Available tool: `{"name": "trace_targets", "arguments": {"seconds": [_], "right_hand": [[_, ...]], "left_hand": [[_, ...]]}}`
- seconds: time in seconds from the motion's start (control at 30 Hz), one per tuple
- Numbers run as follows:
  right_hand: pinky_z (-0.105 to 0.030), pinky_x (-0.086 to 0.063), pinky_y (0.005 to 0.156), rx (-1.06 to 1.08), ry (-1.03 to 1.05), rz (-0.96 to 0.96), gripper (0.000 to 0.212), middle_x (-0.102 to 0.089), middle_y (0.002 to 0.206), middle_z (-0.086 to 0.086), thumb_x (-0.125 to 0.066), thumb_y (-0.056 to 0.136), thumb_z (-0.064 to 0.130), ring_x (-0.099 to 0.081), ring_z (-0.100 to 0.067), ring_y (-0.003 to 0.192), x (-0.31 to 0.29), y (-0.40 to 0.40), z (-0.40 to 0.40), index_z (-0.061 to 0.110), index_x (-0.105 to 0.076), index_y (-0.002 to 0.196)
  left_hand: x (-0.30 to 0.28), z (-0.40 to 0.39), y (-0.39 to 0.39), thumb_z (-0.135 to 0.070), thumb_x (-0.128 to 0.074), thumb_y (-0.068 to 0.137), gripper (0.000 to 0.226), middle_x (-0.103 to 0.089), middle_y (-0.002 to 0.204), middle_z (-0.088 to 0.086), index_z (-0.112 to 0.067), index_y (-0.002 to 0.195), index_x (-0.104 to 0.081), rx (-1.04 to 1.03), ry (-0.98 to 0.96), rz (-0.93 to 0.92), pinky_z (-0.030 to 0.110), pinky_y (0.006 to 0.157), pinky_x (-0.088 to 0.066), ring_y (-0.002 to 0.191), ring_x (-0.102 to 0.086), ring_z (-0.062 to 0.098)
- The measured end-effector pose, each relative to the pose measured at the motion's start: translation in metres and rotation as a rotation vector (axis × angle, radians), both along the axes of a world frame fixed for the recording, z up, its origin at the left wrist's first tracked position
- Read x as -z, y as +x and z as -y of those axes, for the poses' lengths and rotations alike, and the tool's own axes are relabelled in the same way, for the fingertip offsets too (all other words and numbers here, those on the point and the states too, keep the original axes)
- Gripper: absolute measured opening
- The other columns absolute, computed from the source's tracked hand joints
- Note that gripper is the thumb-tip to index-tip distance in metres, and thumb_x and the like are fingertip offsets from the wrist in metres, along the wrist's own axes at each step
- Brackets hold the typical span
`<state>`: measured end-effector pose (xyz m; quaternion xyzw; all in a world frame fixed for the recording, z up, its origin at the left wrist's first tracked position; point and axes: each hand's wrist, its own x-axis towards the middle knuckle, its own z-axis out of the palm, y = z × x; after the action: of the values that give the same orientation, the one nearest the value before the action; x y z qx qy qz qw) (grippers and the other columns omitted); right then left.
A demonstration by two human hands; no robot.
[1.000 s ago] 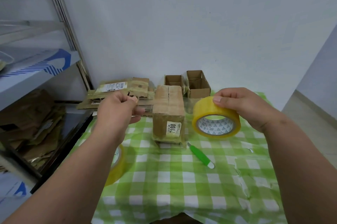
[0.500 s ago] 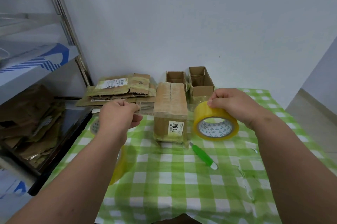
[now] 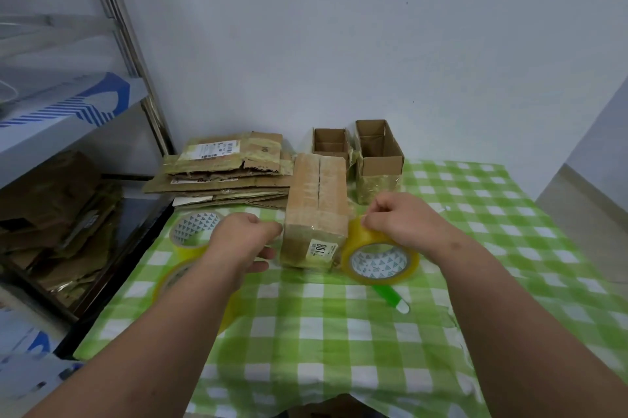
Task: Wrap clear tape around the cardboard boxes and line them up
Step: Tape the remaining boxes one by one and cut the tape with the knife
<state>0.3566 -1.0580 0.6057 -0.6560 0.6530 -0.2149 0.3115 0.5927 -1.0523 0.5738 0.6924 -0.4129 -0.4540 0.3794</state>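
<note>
Checked cloth (image 3: 339, 332), box (image 3: 316, 213) label, maybe "108"

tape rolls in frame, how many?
3. One in the right hand, tape roll beside the closed box; one at table's left edge; one mostly hidden under the left forearm.

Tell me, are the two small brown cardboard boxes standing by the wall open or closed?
Open. Both small brown cardboard boxes stand upright with no flaps across the top, so their bare inner walls show.
</note>
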Motion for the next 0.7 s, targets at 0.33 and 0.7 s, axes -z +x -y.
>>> {"name": "trace_targets", "arguments": {"seconds": [0.33, 0.7], "right_hand": [[-0.045, -0.033, 0.106, -0.057, -0.120, -0.135, 0.027, -0.059, 0.107, 0.014, -0.055, 0.089, 0.011, -0.052, -0.010, 0.098, -0.003, 0.017, -0.009, 0.034, -0.058, 0.074], [-0.035, -0.025, 0.094, -0.079, -0.122, -0.118, 0.019, -0.055, 0.106, 0.007, -0.064, 0.080, 0.014, -0.047, -0.002, 0.082, -0.001, 0.019, -0.016, 0.026, -0.049, 0.080]], "left_hand": [[0.003, -0.005, -0.008, -0.010, -0.071, 0.087, 0.028, -0.062, 0.100, -0.006, -0.026, 0.100, -0.052, 0.156, -0.269, 0.285, 0.026, 0.067, -0.048, 0.091, -0.064, 0.015], [0.011, -0.008, -0.002, -0.019, -0.059, 0.097, 0.025, -0.072, 0.097, -0.014, -0.040, 0.084, -0.064, 0.263, -0.333, 0.350, 0.026, 0.073, -0.051, 0.086, -0.067, 0.011]]}}
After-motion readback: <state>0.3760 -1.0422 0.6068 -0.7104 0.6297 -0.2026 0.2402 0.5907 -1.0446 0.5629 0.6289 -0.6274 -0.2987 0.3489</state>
